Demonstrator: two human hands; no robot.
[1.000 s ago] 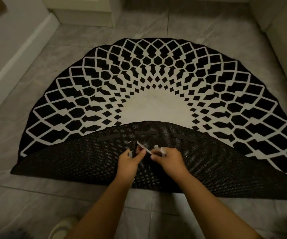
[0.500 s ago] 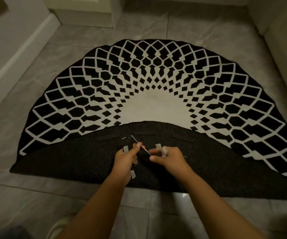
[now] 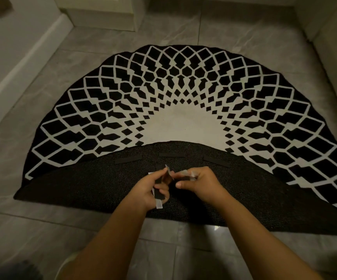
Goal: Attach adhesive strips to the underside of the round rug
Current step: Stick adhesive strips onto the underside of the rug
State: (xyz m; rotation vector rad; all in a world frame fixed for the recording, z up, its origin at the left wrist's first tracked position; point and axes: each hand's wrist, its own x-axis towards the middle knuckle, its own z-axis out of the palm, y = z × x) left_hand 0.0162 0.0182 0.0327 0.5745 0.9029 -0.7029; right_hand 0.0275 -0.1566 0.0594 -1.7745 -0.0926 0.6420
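The round black-and-white rug [image 3: 183, 102] lies on the tiled floor with its near half folded back, so the dark mesh underside [image 3: 82, 186] faces up. Three black adhesive strips are stuck along the fold: a left strip [image 3: 128, 159], a middle strip [image 3: 171, 154] and a right strip [image 3: 216, 161]. My left hand [image 3: 153, 190] grips a small bundle of black strips with white backing [image 3: 159, 196] above the underside. My right hand [image 3: 202, 184] pinches the pale backing paper [image 3: 190, 174] at the bundle's top end.
A white baseboard [image 3: 18, 77] runs along the left wall, and a pale cabinet base [image 3: 103, 15] stands at the back. Another pale wall edge [image 3: 335, 43] borders the right. Grey floor tiles [image 3: 32, 235] surround the rug.
My left hand has turned the bundle so more of the black strip hangs below the fingers. My right hand has pulled the pale backing slightly to the right.
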